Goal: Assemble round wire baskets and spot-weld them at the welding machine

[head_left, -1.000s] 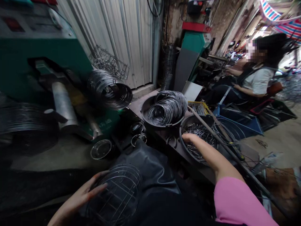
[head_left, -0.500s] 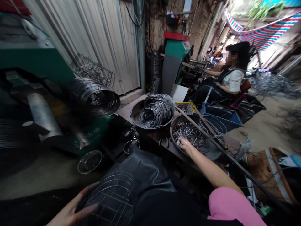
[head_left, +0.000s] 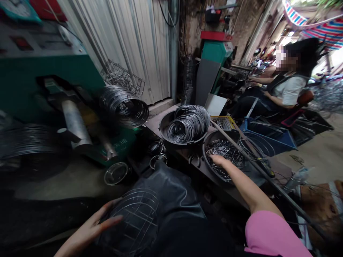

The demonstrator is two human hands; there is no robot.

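Note:
My left hand (head_left: 98,223) grips a round wire rack (head_left: 138,214) at its left edge, thumb over the wires and the other fingers along the rim. Curved wires cross straight ones on this rack, which rests on the dark apron (head_left: 177,189) over my lap. Over to the right, my right hand (head_left: 218,160) reaches into a dark round basin (head_left: 205,150) filled with short metal wire pieces (head_left: 226,151). Its fingertips are down among the pieces, so their hold is hidden.
A second basin (head_left: 163,134) holds coiled wire (head_left: 189,123). On the left stands a green machine (head_left: 21,89) with a metal cylinder (head_left: 75,121). A long pole (head_left: 249,162) slants across the right basin. Another person (head_left: 288,82) sits beyond a blue bin (head_left: 273,134).
The view has turned left, shifting the scene rightward. My right fingertips, earlier visible with a small pale bit, are now sunk among the wire pieces. My left hand keeps hold of the rack.

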